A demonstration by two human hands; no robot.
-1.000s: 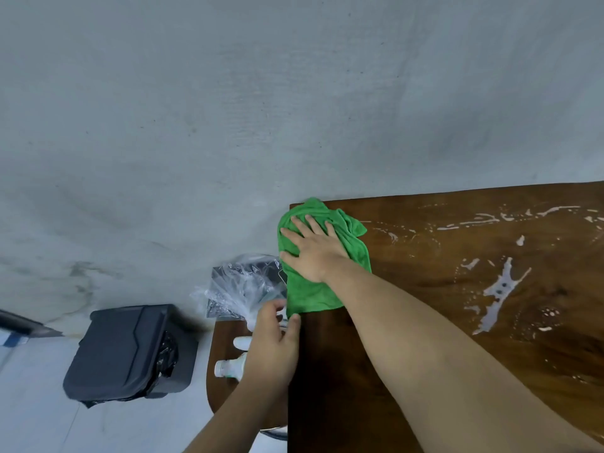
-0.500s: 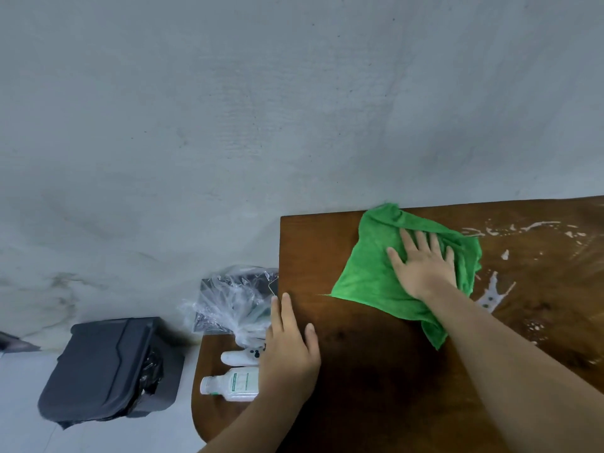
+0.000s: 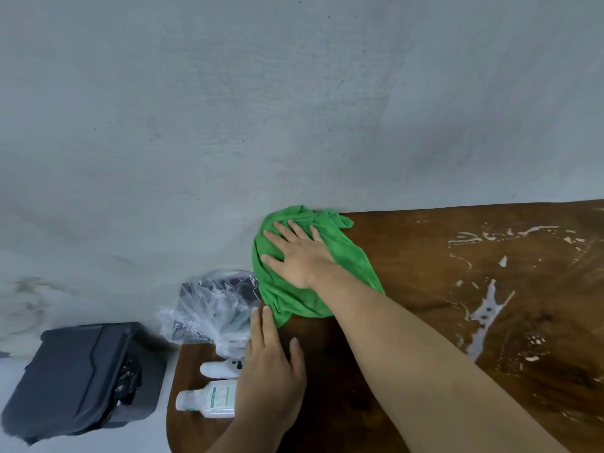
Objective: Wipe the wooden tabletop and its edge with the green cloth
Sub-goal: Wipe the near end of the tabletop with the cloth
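The dark wooden tabletop (image 3: 425, 289) fills the right half of the view and meets a grey wall at its far edge. A crumpled green cloth (image 3: 349, 256) lies over the table's far left corner. My right hand (image 3: 297, 253) presses flat on the cloth with fingers spread. My left hand (image 3: 271, 371) rests flat on the table's left edge, fingers straight, just below the cloth. White wet streaks (image 3: 487, 308) remain on the wood to the right.
A lower wooden shelf (image 3: 186, 429) left of the table carries a white bottle (image 3: 209, 398), a white controller-like object (image 3: 219, 367) and a crinkled clear plastic bag (image 3: 212, 305). A dark bin (image 3: 81, 377) stands on the floor at far left.
My right hand has swept the cloth back left from mid-table to the far left corner. The left hand stays on the left edge.
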